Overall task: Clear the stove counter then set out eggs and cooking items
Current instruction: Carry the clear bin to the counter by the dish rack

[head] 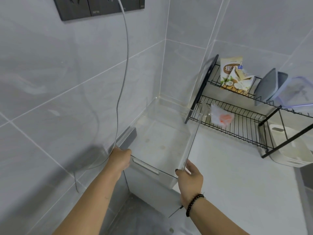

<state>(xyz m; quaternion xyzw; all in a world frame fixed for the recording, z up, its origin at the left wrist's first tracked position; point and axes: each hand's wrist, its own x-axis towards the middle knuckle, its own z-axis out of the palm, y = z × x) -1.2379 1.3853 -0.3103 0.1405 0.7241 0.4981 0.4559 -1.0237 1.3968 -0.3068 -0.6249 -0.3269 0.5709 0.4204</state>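
While gripping the near left corner of clear box (162, 138), left hand (121, 160) curls round the rim beside grey handle (129, 139). Right hand (189, 178), beaded bracelet (194, 203) at wrist, pinches the near right corner of the same rim. Box tucked into the counter's back left corner, left wall just beside the tiled wall (50, 99), long axis running from hands toward that corner. Bare white counter (228, 175) open to the right. Farther right, black wire rack (237, 119) near the box's far right corner. Grey cable (124, 65) hanging down the wall to the left hand.
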